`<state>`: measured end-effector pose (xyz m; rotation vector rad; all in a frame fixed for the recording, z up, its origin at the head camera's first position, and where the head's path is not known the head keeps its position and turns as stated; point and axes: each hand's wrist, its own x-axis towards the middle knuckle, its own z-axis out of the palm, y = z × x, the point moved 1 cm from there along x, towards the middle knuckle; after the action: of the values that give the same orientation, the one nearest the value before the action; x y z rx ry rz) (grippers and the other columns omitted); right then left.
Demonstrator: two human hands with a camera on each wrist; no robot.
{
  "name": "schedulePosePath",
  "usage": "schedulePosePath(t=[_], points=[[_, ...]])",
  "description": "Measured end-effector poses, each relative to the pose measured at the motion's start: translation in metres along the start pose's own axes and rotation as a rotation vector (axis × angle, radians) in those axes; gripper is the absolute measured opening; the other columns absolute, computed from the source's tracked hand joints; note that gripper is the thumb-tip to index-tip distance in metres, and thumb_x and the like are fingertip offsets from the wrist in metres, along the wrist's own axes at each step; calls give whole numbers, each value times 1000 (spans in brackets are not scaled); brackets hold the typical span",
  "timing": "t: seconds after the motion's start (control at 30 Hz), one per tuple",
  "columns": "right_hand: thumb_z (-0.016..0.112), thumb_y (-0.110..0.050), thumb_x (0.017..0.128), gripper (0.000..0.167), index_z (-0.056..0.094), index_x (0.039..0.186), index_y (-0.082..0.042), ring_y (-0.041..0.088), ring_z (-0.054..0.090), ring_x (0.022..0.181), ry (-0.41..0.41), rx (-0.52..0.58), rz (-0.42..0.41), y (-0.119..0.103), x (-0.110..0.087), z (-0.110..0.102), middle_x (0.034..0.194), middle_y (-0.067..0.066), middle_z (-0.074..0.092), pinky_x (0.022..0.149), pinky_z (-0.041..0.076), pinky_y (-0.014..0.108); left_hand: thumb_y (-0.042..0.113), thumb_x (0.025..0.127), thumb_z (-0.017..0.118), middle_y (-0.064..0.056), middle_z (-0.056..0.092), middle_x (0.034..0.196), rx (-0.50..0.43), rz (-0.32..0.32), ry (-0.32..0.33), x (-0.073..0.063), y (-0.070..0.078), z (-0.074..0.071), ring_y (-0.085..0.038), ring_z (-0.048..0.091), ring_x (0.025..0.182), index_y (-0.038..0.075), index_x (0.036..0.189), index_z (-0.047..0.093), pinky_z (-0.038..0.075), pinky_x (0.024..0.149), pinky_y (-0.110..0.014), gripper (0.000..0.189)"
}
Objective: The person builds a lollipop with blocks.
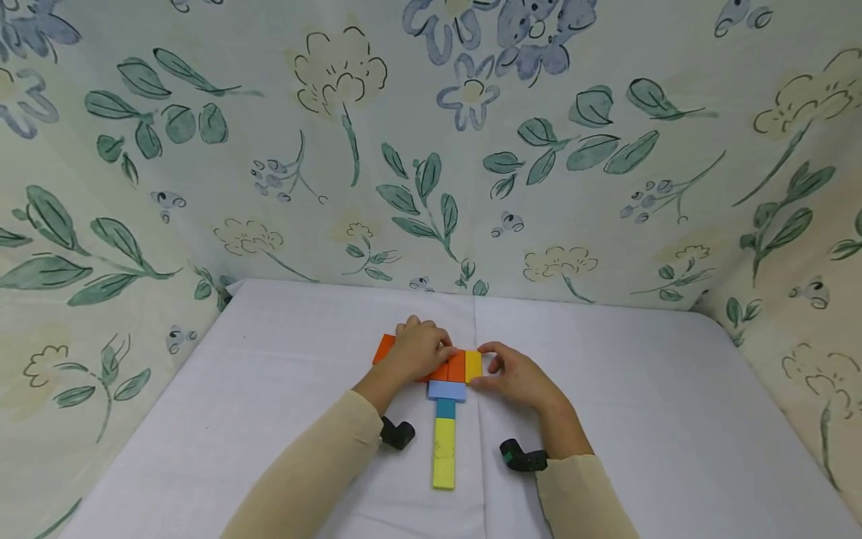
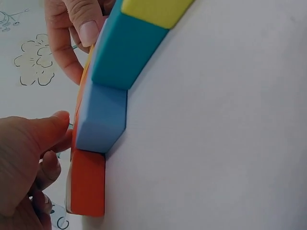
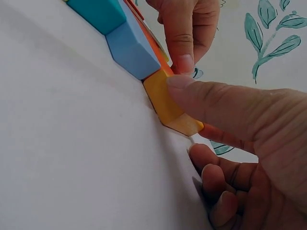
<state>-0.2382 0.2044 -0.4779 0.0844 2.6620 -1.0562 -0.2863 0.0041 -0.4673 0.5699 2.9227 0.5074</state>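
Note:
A figure of flat coloured blocks lies on the white cloth. It has a row of orange blocks (image 1: 456, 367) with a yellow block (image 1: 474, 367) at the right end, then a light blue block (image 1: 447, 390), a teal block (image 1: 446, 409) and a yellow-green strip (image 1: 444, 453) running toward me. My right hand (image 1: 518, 374) pinches the end yellow block (image 3: 163, 98) between thumb and fingers. Over the orange row lies my left hand (image 1: 419, 350), its thumb touching near the row's top and its other fingers loosely bent. That hand hides part of the row.
White cloth (image 1: 606, 404) covers the table. Behind it and at both sides hangs a floral curtain (image 1: 431, 187). A black wrist device (image 1: 399, 434) shows at the left wrist, and another black device (image 1: 521, 457) at the right.

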Motion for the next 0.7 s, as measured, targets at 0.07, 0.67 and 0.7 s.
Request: schedulePosePath(t=[0.07, 0.67, 0.7], points=[[87, -34, 81, 60, 60, 134, -24, 22, 54, 90, 1, -1, 5, -1, 0, 0, 99, 5, 58, 74, 44, 32, 44, 99, 64, 1, 68, 106, -21, -6, 6, 1, -4, -2, -21, 47, 102, 23, 111, 77, 37, 89, -39, 27], [86, -33, 81, 60, 60, 135, -24, 22, 54, 90, 3, -11, 34, -3, 0, 1, 99, 6, 58, 72, 45, 32, 36, 99, 65, -2, 62, 95, -49, -167, 31, 1, -46, -18, -25, 48, 104, 21, 116, 75, 37, 90, -43, 24], [86, -34, 81, 60, 60, 135, -24, 22, 54, 90, 4, -11, 33, -4, 0, 1, 99, 6, 58, 72, 45, 32, 36, 99, 66, -2, 62, 95, -50, -169, 32, 1, -46, -17, -26, 48, 105, 21, 116, 75, 37, 90, -44, 24]])
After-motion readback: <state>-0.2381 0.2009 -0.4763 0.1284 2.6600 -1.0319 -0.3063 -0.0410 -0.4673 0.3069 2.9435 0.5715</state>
